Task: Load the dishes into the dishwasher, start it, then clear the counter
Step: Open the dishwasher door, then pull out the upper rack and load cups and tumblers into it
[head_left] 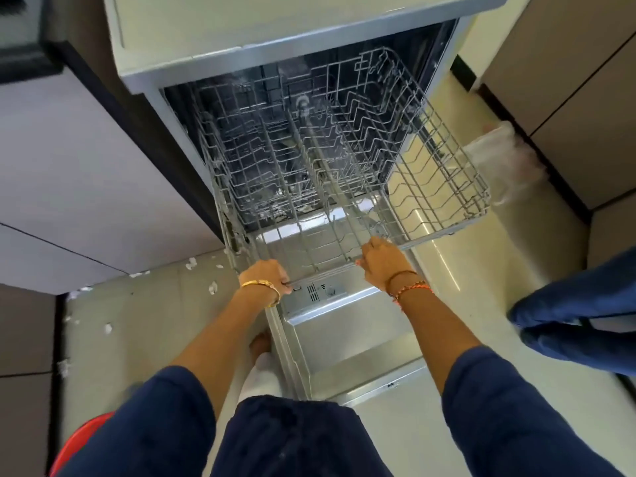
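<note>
The dishwasher stands open in front of me with its door folded down flat. An empty grey wire rack is pulled out over the door, and a second wire rack sits further inside below it. My left hand grips the front rail of the pulled-out rack at its left end. My right hand grips the same front rail nearer the middle. No dishes are in view in either rack.
Grey cabinet fronts flank the dishwasher on the left and brown ones on the right. White scraps litter the floor at left. A clear plastic bag lies by the right cabinet. Another person's blue-clad leg stands at right. A red object sits at lower left.
</note>
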